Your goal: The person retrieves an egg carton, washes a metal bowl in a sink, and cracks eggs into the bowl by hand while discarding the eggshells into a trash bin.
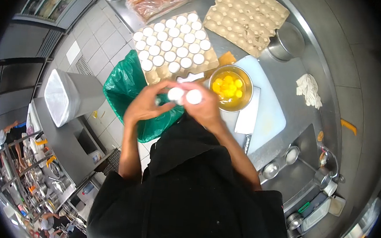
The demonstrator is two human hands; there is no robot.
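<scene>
Two white eggs are held close together in front of my body, above the edge of a green bin bag [121, 85]. My left hand [145, 105] curves round the left egg [175, 94], fingertips and thumb against it. In my right hand [206, 109] is the other egg [194, 96]; whether either is cracked I cannot make out. Just right of my right hand stands a steel bowl [248, 96] containing several yolks [227, 86] and egg white. Beyond my hands, a cardboard egg tray [210, 63] carries many white eggs.
A cleaver [247, 112] lies on a pale cutting board [270, 111] beside the bowl. Farther back are an empty egg tray [246, 19], a steel pot [288, 42] and bagged food [159, 2]. At right are a cloth [308, 89] and a sink [301, 171]; a lined bin [59, 96] stands left.
</scene>
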